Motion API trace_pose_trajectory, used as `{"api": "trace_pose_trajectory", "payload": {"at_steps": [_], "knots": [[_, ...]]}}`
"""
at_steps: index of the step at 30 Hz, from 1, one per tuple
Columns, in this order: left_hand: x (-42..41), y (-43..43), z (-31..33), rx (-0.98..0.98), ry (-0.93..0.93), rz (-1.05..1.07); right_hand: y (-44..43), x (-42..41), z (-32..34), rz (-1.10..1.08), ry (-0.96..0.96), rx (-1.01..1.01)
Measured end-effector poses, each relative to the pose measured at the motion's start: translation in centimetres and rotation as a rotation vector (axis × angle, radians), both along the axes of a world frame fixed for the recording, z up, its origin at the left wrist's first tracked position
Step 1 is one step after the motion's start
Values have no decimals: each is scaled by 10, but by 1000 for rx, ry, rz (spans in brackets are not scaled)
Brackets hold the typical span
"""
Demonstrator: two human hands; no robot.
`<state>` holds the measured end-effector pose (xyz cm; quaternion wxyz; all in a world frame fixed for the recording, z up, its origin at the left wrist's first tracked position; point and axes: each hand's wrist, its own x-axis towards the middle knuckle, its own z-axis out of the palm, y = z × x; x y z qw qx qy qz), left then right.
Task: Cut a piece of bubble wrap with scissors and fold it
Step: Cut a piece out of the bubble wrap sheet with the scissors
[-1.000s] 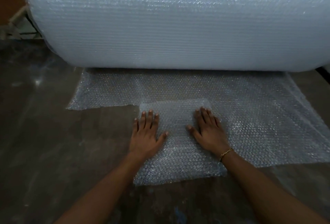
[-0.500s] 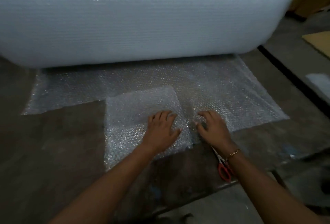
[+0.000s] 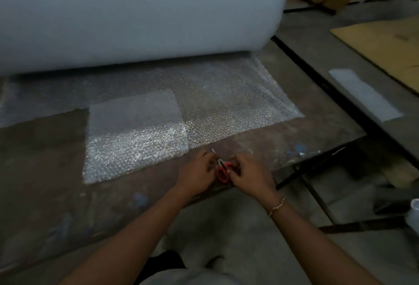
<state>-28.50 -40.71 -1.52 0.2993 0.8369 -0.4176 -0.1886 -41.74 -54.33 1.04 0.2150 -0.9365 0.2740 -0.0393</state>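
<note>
Both my hands meet at the red-handled scissors (image 3: 222, 169) near the table edge (image 3: 317, 155): left hand (image 3: 196, 174) and right hand (image 3: 249, 175) each touch them, grip unclear. Beyond lies the folded bubble wrap piece (image 3: 136, 135), then the big roll (image 3: 136, 12).

left hand (image 3: 196, 174), right hand (image 3: 247, 177): off folded bubble wrap (image 3: 136, 135) | now both apparently gripping scissors (image 3: 221, 171)

Dim scene, soft motion blur, glare on roll (image 3: 136, 12), edges bowed.
</note>
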Motion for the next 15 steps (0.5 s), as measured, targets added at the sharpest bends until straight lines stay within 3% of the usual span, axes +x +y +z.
{"api": "trace_pose_trajectory", "payload": {"at_steps": [4, 8, 15], "knots": [[-14, 4, 5, -76, 121, 95, 14, 0, 4, 48, 106, -120], [-20, 6, 7, -161, 287, 205, 19, 7, 3, 64, 99, -101], [-27, -1, 33, -419, 963, 503, 12, 9, 2, -86, -183, 278]]}}
